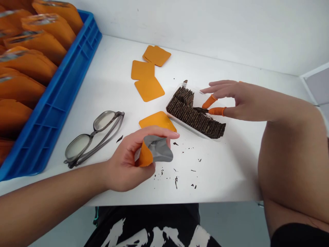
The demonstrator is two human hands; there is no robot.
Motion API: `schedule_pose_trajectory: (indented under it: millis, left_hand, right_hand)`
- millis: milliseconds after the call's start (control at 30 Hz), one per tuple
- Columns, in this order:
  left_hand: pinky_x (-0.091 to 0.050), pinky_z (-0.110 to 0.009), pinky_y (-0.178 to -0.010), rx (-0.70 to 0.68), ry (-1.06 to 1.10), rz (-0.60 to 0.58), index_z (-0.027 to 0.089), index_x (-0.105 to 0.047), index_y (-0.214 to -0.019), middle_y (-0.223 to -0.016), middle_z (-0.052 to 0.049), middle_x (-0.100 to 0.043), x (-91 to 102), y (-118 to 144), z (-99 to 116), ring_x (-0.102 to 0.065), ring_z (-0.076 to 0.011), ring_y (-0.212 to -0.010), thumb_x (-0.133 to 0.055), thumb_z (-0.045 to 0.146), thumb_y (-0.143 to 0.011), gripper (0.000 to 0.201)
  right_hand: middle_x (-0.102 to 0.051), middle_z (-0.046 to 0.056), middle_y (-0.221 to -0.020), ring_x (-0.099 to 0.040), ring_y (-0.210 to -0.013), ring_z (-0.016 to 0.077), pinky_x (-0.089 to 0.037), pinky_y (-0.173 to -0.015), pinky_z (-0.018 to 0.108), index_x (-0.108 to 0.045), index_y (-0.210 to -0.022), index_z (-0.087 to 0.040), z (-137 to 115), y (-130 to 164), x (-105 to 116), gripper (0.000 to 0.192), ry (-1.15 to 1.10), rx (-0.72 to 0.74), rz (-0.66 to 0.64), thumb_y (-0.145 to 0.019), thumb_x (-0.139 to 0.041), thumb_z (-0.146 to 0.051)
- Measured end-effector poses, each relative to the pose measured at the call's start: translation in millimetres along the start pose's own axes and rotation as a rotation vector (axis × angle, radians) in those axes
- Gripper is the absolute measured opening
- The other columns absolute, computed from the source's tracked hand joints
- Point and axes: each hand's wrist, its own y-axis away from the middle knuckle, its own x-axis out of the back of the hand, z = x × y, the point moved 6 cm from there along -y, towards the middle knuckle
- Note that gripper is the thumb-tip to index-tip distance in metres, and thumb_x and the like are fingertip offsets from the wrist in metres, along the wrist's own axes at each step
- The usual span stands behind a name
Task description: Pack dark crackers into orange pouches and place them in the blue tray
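Note:
My left hand [125,168] is closed round a small orange pouch [160,149], whose spread mouth shows a silver-grey lining. To the right lies a clear plastic tray [199,97] packed with rows of thin dark brown slices [187,115]. My right hand [239,101] reaches into it from the right, with orange finger cots on thumb and index finger. Those two tips pinch a dark brown slice [200,110] at the gap in the rows; how many slices are between them I cannot tell. The other fingers stretch out over the tray's far side.
Several flat orange pouches [150,90] lie behind the tray's left end, and another pouch [158,120] is just beyond my left hand. Glasses [94,133] rest at left, beside a blue crate [58,96] of filled orange pouches. Dark crumbs [176,182] dot the white table.

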Motion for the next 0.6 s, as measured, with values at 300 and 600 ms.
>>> schedule_pose_trajectory:
  millis: [300, 600]
  left_hand:
    - [-0.048, -0.022, -0.065, 0.011, 0.003, -0.019, 0.038, -0.067, -0.134, -0.096, 0.0, -0.066, -1.9, -0.3, -0.1, -0.06, -0.012, -0.078, -0.058, -0.002, -0.076, 0.07]
    - [-0.05, -0.022, -0.065, 0.026, -0.012, -0.004, 0.034, -0.068, -0.131, -0.1, -0.001, -0.068, -1.3, 0.1, -2.8, -0.063, -0.0131, -0.081, -0.055, -0.005, -0.069, 0.074]
  right_hand:
    - [-0.067, -0.006, -0.144, -0.06, -0.138, 0.0325, -0.05, -0.113, 0.062, -0.075, -0.111, -0.039, -3.8, -0.3, 5.6, 0.024, 0.042, 0.02, 0.115, -0.095, -0.059, -0.047]
    - [-0.072, 0.0, -0.131, -0.062, -0.131, 0.0367, -0.052, -0.101, 0.064, -0.073, -0.104, -0.036, -32.5, -1.5, -1.6, 0.027, 0.196, 0.007, 0.069, -0.09, -0.052, -0.026]
